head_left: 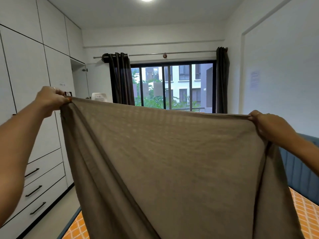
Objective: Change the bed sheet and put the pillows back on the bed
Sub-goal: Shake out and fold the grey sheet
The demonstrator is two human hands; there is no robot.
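Observation:
A large brown bed sheet [172, 161] hangs spread out in front of me, held up at chest height. My left hand [51, 99] grips its upper left corner, fingers curled round the bunched cloth. My right hand [264, 123] pinches the upper right corner. The top edge runs taut between both hands, and the cloth drapes down over the bed. Below it the mattress [305, 214] shows an orange and white lattice cover at the lower right and lower left. No pillows are in view.
A white wardrobe with drawers [39, 176] lines the left wall. The blue padded headboard [298, 169] stands at the right. Straight ahead are a window [172, 87] with dark curtains and a white appliance [99, 97]. A strip of floor runs between wardrobe and bed.

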